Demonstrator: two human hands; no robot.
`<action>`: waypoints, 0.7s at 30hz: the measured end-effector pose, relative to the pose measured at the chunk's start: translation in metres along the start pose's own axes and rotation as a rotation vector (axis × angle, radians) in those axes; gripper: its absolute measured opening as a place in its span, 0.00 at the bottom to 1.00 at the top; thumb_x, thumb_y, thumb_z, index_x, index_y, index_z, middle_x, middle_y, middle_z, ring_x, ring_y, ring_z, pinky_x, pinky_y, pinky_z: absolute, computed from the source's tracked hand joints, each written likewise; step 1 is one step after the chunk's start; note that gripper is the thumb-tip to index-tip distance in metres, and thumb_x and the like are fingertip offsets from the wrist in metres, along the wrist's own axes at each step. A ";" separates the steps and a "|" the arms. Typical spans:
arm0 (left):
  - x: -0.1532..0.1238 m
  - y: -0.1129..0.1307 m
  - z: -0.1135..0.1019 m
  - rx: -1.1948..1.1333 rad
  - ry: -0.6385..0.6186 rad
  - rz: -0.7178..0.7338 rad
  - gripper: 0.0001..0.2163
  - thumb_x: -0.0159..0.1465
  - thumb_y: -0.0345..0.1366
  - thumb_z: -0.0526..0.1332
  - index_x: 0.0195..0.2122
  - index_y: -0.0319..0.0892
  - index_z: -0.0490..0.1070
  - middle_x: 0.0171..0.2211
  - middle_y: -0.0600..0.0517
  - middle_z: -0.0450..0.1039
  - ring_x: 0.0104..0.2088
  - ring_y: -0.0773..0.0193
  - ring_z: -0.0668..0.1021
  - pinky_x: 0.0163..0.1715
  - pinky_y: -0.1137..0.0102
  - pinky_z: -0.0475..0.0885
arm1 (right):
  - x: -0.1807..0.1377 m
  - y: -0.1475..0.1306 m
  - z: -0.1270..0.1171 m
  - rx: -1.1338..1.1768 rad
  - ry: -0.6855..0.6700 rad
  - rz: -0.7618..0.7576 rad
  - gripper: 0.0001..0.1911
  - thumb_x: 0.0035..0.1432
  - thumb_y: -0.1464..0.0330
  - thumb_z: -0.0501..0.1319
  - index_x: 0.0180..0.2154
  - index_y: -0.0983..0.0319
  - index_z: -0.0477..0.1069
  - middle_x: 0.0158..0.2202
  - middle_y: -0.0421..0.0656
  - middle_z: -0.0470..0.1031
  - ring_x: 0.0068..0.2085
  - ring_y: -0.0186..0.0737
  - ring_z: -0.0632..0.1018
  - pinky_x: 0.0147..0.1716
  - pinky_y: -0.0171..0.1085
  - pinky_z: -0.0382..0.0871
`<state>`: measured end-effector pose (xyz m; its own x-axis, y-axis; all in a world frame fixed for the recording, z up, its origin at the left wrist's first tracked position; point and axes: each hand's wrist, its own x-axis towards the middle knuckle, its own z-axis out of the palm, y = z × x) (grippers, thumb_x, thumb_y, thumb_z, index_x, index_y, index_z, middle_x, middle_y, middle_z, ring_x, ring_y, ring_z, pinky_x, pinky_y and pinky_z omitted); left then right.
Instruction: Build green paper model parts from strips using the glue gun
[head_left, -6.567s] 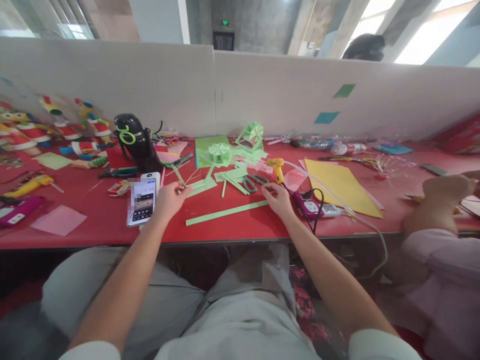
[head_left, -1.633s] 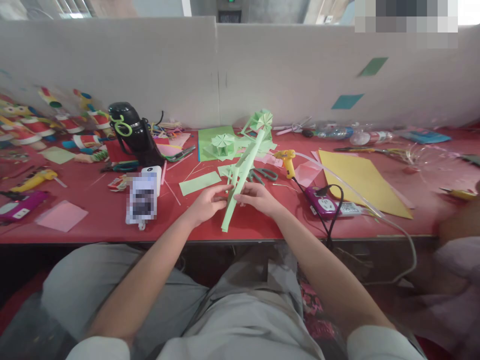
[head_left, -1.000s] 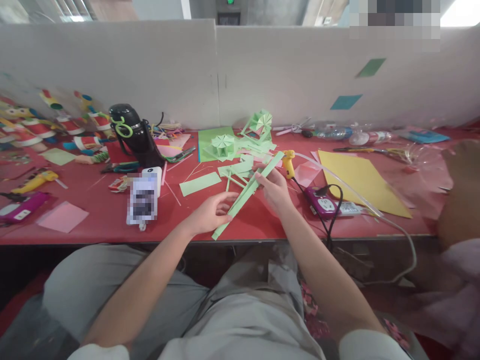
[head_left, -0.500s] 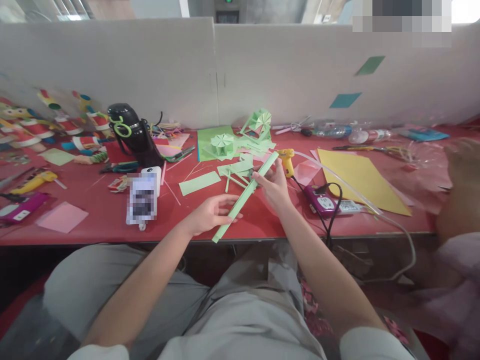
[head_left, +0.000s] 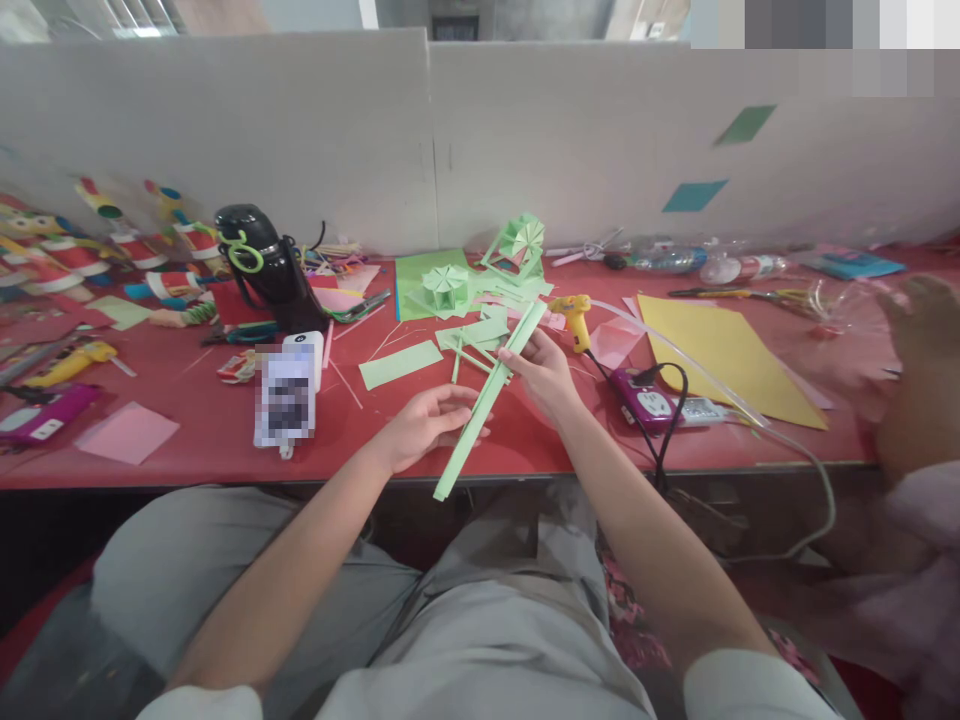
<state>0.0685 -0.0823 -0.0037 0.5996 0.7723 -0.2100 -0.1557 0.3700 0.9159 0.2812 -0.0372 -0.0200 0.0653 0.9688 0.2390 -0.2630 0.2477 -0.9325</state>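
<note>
A long light-green paper strip (head_left: 487,400) runs diagonally from the table edge up toward the green scraps. My left hand (head_left: 427,425) pinches its lower part, fingers closed on it. Higher up, my right hand (head_left: 544,372) grips the same strip. Both hands hover just above the red table (head_left: 187,430) near its front edge. Behind them lie a green paper rectangle (head_left: 400,364), folded green paper fans (head_left: 444,287) and green offcuts.
A phone (head_left: 285,400) and black flask (head_left: 266,268) stand left of my hands. A yellow glue gun (head_left: 577,322), purple power strip (head_left: 649,408) with cables and yellow sheet (head_left: 724,355) lie right. Another person's arm (head_left: 919,380) is at far right. Toys line the left.
I picked the green strip up off the table and now hold it in both hands. Over the last second its lower end slid down past the table edge.
</note>
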 end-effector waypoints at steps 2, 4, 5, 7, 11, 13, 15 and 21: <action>0.000 0.000 0.000 -0.005 0.004 -0.004 0.18 0.58 0.37 0.71 0.46 0.41 0.69 0.44 0.42 0.80 0.42 0.54 0.83 0.46 0.59 0.76 | -0.001 0.000 0.001 -0.010 -0.018 0.004 0.28 0.46 0.60 0.74 0.48 0.56 0.69 0.39 0.40 0.77 0.40 0.39 0.78 0.39 0.38 0.75; 0.001 -0.001 0.000 -0.020 0.007 -0.005 0.19 0.57 0.37 0.72 0.45 0.41 0.69 0.43 0.43 0.81 0.41 0.55 0.84 0.45 0.60 0.77 | -0.001 0.000 0.001 -0.008 -0.044 0.007 0.28 0.46 0.60 0.74 0.48 0.56 0.69 0.37 0.39 0.76 0.38 0.38 0.78 0.36 0.37 0.75; 0.001 -0.001 0.000 -0.030 0.007 -0.008 0.19 0.56 0.37 0.73 0.45 0.41 0.69 0.42 0.43 0.81 0.40 0.55 0.84 0.44 0.60 0.77 | -0.002 0.000 0.002 -0.003 -0.056 0.008 0.28 0.45 0.60 0.75 0.47 0.56 0.69 0.36 0.38 0.76 0.36 0.37 0.77 0.35 0.37 0.74; 0.002 -0.003 -0.001 -0.043 0.006 -0.011 0.19 0.56 0.37 0.73 0.44 0.41 0.68 0.42 0.43 0.81 0.39 0.55 0.84 0.42 0.61 0.77 | -0.002 -0.001 0.003 0.003 -0.075 0.007 0.29 0.45 0.61 0.75 0.47 0.55 0.69 0.34 0.37 0.75 0.34 0.36 0.76 0.33 0.36 0.73; 0.003 -0.004 0.000 -0.047 0.008 -0.014 0.19 0.55 0.37 0.73 0.44 0.41 0.68 0.42 0.43 0.81 0.39 0.56 0.84 0.41 0.62 0.78 | -0.004 -0.001 0.005 -0.035 -0.088 0.001 0.29 0.44 0.60 0.75 0.47 0.56 0.68 0.31 0.36 0.72 0.31 0.34 0.73 0.30 0.35 0.72; 0.003 -0.004 0.001 -0.041 0.008 -0.023 0.20 0.55 0.37 0.74 0.44 0.41 0.67 0.41 0.43 0.81 0.39 0.57 0.83 0.41 0.62 0.78 | -0.004 -0.002 0.006 -0.050 -0.098 0.012 0.30 0.43 0.59 0.76 0.47 0.56 0.68 0.30 0.35 0.71 0.30 0.34 0.72 0.28 0.34 0.70; 0.002 -0.003 0.002 -0.022 0.002 -0.033 0.20 0.54 0.36 0.74 0.43 0.41 0.67 0.40 0.44 0.81 0.38 0.57 0.83 0.39 0.63 0.78 | -0.005 -0.003 0.007 -0.041 -0.108 0.032 0.30 0.43 0.57 0.75 0.46 0.56 0.68 0.28 0.34 0.70 0.28 0.32 0.71 0.26 0.33 0.68; -0.004 -0.002 -0.001 0.030 -0.089 -0.068 0.20 0.53 0.37 0.75 0.43 0.41 0.68 0.38 0.46 0.79 0.37 0.55 0.83 0.35 0.64 0.78 | -0.002 -0.007 0.005 0.071 0.028 0.108 0.24 0.47 0.50 0.71 0.40 0.58 0.74 0.23 0.35 0.66 0.23 0.29 0.65 0.20 0.32 0.61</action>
<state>0.0660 -0.0857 -0.0048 0.6754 0.6966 -0.2419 -0.0899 0.4034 0.9106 0.2786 -0.0408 -0.0125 0.0595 0.9898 0.1292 -0.3373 0.1418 -0.9306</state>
